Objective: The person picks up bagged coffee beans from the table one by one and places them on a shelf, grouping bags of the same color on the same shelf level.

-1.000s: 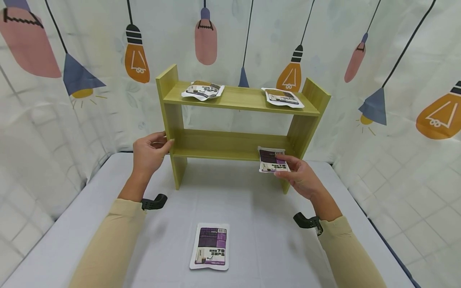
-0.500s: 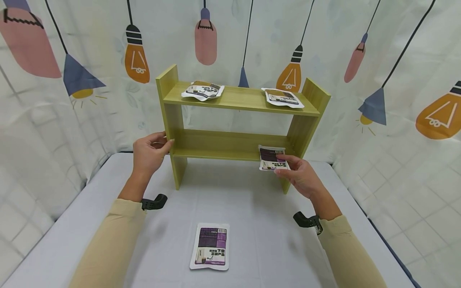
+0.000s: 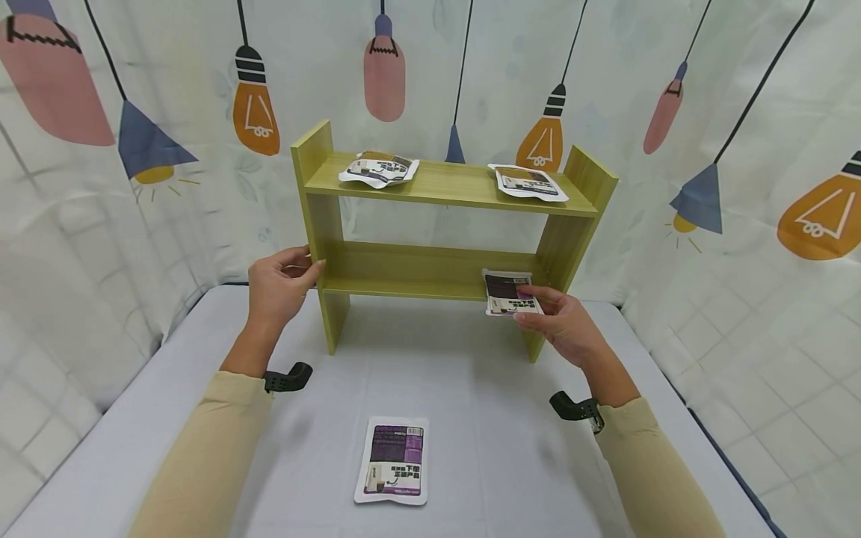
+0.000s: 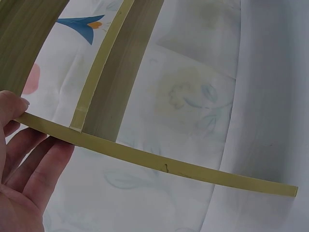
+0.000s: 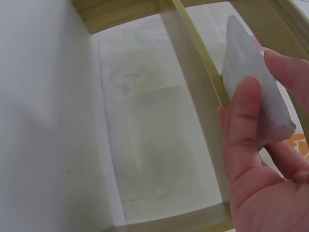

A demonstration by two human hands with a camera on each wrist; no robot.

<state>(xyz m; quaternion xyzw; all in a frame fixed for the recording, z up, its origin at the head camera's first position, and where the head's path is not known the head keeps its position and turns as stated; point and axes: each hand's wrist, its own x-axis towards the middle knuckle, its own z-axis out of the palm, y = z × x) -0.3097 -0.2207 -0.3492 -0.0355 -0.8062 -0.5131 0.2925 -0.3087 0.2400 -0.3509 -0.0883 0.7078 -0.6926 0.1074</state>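
Observation:
A greenish-yellow wooden shelf rack (image 3: 430, 258) stands on the table, and my left hand (image 3: 277, 288) grips the edge of its left side panel. In the left wrist view the thumb and fingers of the left hand (image 4: 31, 169) lie on either side of that panel (image 4: 154, 158). Between thumb and fingers my right hand (image 3: 561, 325) pinches a purple-and-white pouch (image 3: 503, 295) at the right end of the lower board, its far end over the board's front edge. From the right wrist the pouch (image 5: 251, 82) shows its plain pale underside, tilted by the board edge.
On the upper board lie two white pouches with brown panels, a left pouch (image 3: 379, 169) and a right pouch (image 3: 528, 183). Another purple-and-white pouch (image 3: 393, 460) lies flat on the white tablecloth (image 3: 471, 448) near the front. A lamp-print curtain (image 3: 430, 82) hangs behind.
My right hand has moved the pouch slightly up and inward over the lower board. The left hand and the rack have stayed put.

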